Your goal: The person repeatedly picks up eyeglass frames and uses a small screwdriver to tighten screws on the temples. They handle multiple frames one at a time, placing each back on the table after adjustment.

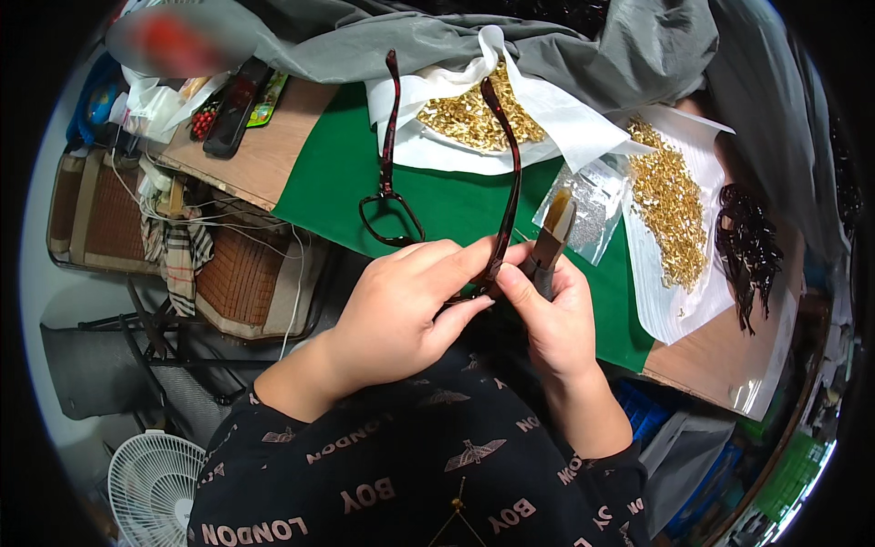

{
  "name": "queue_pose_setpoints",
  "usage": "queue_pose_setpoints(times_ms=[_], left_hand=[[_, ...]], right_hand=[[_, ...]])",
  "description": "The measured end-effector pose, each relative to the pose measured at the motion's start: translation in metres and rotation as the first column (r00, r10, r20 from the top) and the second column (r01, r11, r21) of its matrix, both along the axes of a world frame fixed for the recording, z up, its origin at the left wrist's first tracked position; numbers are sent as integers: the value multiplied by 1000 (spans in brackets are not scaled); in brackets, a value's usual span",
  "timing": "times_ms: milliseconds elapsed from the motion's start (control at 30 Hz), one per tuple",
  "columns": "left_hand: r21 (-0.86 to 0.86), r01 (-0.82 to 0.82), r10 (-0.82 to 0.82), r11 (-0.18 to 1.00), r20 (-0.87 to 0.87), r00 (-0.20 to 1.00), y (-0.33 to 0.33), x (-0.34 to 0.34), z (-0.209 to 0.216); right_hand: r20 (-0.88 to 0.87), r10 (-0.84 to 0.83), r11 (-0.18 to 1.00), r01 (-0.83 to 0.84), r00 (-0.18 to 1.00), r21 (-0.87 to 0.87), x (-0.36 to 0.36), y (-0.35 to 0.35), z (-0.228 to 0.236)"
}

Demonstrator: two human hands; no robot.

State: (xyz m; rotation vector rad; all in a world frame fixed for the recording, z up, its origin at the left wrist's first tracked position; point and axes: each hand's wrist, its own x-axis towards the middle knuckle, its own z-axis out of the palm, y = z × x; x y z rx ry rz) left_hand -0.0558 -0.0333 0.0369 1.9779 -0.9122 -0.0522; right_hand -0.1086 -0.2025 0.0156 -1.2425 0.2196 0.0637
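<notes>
A dark red-brown eyeglass frame (390,173) is tilted upright over the green cloth, both temples pointing away from me. My left hand (401,305) pinches it near the right hinge, thumb and fingers closed, covering part of the front. My right hand (561,314) is closed around a dark-handled hand tool (553,234) with a broad brownish head, possibly pliers; its exact kind is unclear. The right thumb presses beside the hinge, close to the left fingertips. Whatever lies between the fingertips is hidden.
Piles of small gold-coloured metal parts (474,118) lie on white sheets, with a clear bag of silvery bits (588,205) between them. Dark temples (747,242) are heaped at right. A phone-like black object (237,108) lies at left. A white fan (155,492) stands lower left.
</notes>
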Motion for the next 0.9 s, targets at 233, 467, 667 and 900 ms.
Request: queue_pose_setpoints(times_ms=[233, 467, 667, 900], left_hand=[[-27, -36, 34, 999, -64, 997, -4, 2, -6], [-48, -16, 15, 999, -26, 1000, -5, 1, -5], [-2, -36, 36, 999, -34, 999, -4, 5, -6], [-33, 29, -29, 999, -8, 1000, -6, 5, -11]], right_hand=[[12, 35, 999, -35, 999, 1, 0, -3, 8], [-22, 15, 992, -18, 1000, -128, -1, -3, 4], [-90, 12, 996, -20, 996, -90, 0, -8, 6], [0, 35, 982, -34, 999, -186, -1, -5, 7]])
